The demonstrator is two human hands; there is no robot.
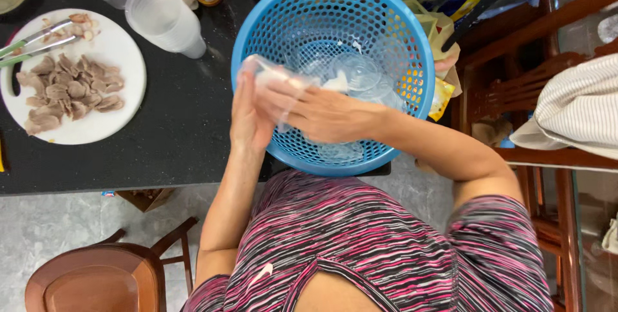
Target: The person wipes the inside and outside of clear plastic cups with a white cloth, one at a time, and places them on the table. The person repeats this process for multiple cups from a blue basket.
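- Plastic bag point(277, 75): thin, clear, crumpled, with something pale inside near one end; contents couldn't be made out.
- Bag sat between both hands, above the near-left rim of the blue basket point(257, 35).
- Left hand point(248, 115) was upright, palm against the bag, fingers flat rather than curled.
- Right hand point(322, 113) lay across it from the other side, fingers closed on the film; so both hands pinched the bag between them.
- Basket: round, perforated, on the edge of the black countertop point(187, 125); clear plastic cups point(357, 74) lay inside it.
- Stack of clear cups point(166, 21) lay on its side just left of the basket.
- White round cutting board point(116, 51) further left carried sliced brownish meat point(67, 90); tongs point(32, 40) rested on its upper edge.
- Wooden chair point(96, 273) stood on the floor, lower left.
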